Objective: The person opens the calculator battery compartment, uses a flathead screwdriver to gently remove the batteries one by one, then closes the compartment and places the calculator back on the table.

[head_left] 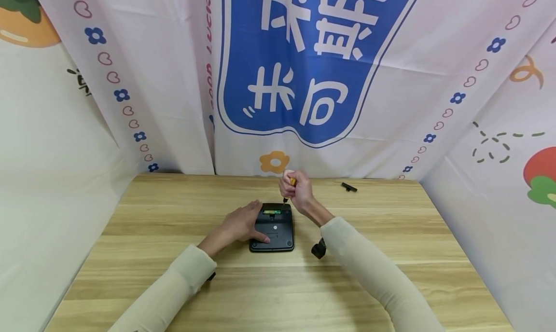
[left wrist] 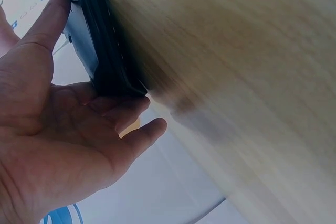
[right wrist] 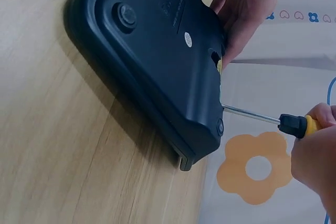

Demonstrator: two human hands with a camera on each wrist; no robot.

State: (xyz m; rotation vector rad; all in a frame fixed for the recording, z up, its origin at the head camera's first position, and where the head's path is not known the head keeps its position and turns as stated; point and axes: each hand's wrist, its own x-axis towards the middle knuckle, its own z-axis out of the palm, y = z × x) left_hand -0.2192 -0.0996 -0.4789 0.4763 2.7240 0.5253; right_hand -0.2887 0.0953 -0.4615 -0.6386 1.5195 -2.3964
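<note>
A black desk calculator (head_left: 282, 235) lies on the table with its underside up. Near its far edge, a battery (head_left: 271, 212) with a green and yellow wrap shows in an uncovered slot. My left hand (head_left: 241, 224) holds the calculator by its left side, thumb across the underside and fingers at the edge. In my right hand (head_left: 297, 189) is a screwdriver (right wrist: 293, 125) with a yellow and black handle, gripped in curled fingers. Its metal shaft points down, and the tip meets the calculator beside the battery slot, close to a round rubber foot (right wrist: 220, 126).
A small black battery cover (head_left: 349, 187) lies at the back right of the wooden table (head_left: 373, 264). Printed cloth (head_left: 173, 81) hangs behind the table and along both sides. A black piece (head_left: 319, 249) shows beside the right sleeve.
</note>
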